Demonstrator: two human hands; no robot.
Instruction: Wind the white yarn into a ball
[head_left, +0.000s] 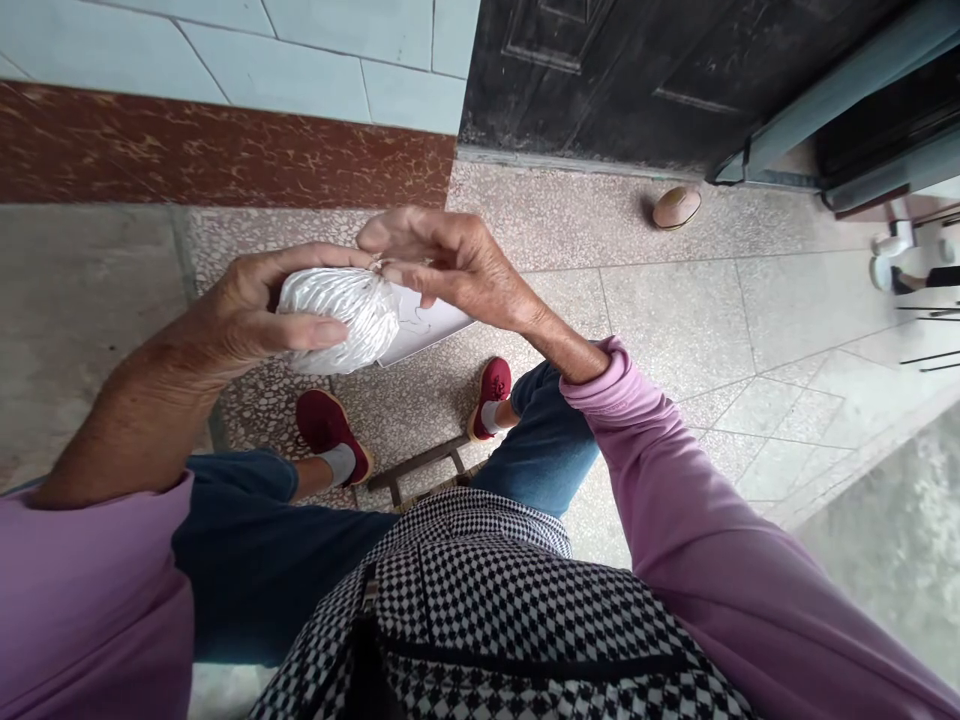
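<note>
My left hand (255,310) is wrapped round a bundle of shiny white cord (341,310), thumb on the near side and fingers along the far side. The strands run lengthwise and draw together at the bundle's right end. At that gathered end the fingertips of my right hand (450,262) are pinched, close to the left index fingertip. What exactly lies between the right fingertips is too small to make out clearly. Below the hands, partly hidden by them, is a flat white panel (427,322) with thin dark lines on it.
A wooden stool or frame (424,462) stands by my legs, between two red shoes (322,425). A roundish pinkish-tan object (676,208) rests on the speckled floor near a dark door (600,80). A tiled wall (225,50) rises ahead on the left. At the far right are white items (889,260).
</note>
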